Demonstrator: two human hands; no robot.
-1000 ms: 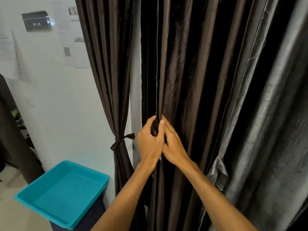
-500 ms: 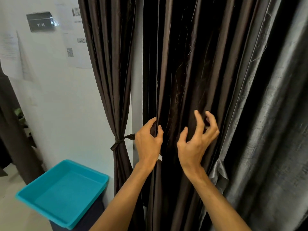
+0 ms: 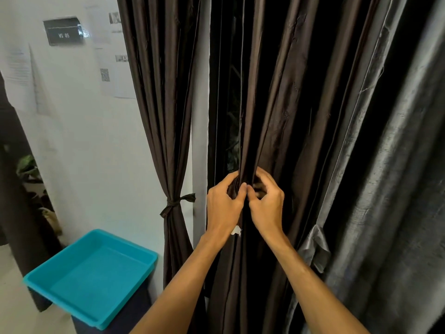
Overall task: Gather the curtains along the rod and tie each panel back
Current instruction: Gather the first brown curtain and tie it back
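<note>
A dark brown curtain panel [image 3: 277,104] hangs straight down in front of me in long folds. My left hand [image 3: 224,206] grips a bunch of its folds at waist height. Right beside it, my right hand [image 3: 266,206] closes on more folds of the same panel, thumbs nearly touching. To the left, a second brown panel [image 3: 166,104] is gathered and bound by a knotted fabric tie [image 3: 177,203]. The rod is out of view above.
A grey silvery curtain [image 3: 385,189] hangs at the right, one fold bunched near my right forearm. A teal plastic tray [image 3: 96,273] sits on a dark stand at lower left. The white wall [image 3: 84,141] carries papers and a dark sign.
My right hand, spread open further right half a second ago, has swept left with folds of curtain and closed on them beside my left hand. The left hand kept its grip.
</note>
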